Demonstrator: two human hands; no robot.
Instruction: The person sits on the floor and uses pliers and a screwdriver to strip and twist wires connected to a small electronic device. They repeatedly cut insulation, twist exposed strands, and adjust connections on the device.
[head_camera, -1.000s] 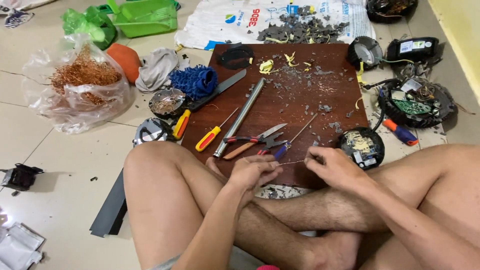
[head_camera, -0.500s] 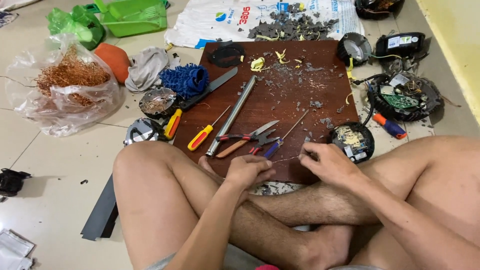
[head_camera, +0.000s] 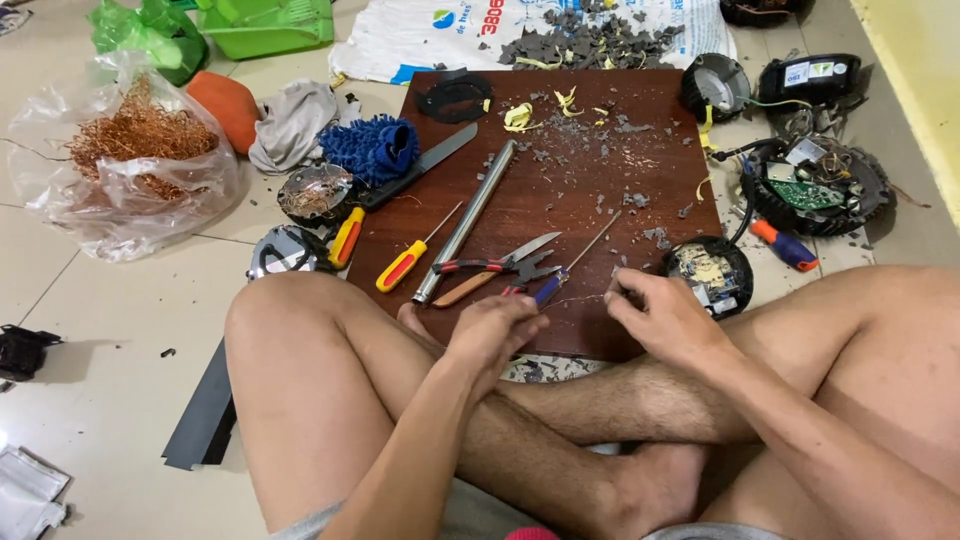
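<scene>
Here, left hand (head_camera: 495, 330) & right hand (head_camera: 665, 315) each pinch an end of a thin wire (head_camera: 580, 297), fingers closed, stretched taut just above the board (head_camera: 640, 150) edge, w/ pliers (head_camera: 490, 268), screwdriver (head_camera: 405, 265) & metal rod (head_camera: 465, 220) just beyond, handy.

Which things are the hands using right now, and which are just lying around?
In use:
- left hand and right hand, pinching the ends of a thin wire
- wooden board, under the hands

Just lying about:
- yellow-handled screwdriver
- metal rod
- pliers
- knife
- bag of copper wire
- blue cloth
- green basket
</scene>
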